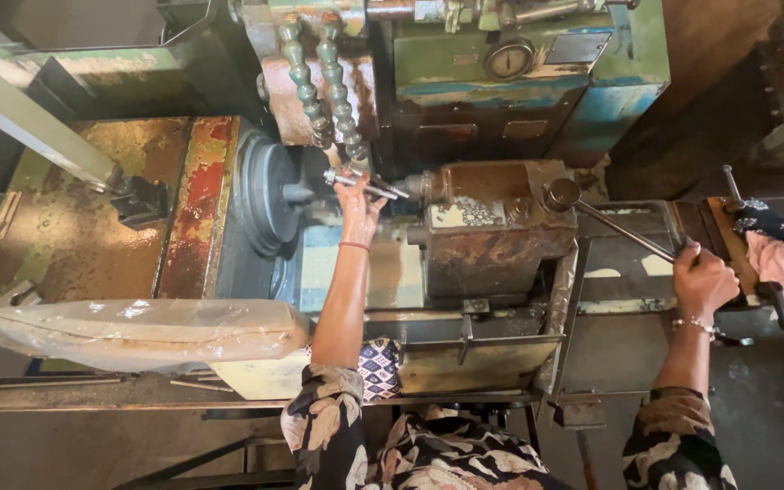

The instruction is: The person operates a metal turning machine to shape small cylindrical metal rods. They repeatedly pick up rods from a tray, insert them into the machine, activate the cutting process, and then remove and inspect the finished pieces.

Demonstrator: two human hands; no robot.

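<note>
A: Gripping status, near side?
B: Right hand clenched around the long lever of the rusty slide block.
A: Farther in?
B: Left hand pinches a thin metal rod beside the dark chuck. Step judged: seating the rod; next calls for steady lever feed.

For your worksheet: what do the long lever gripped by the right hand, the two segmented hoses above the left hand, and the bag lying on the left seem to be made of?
Lever: bare metal, probably steel; grey with a dull shine.
Segmented hoses: likely plastic; matte green-grey ball-jointed links, grimy.
Bag: thin clear plastic film; translucent, wrinkled and glossy.
</note>
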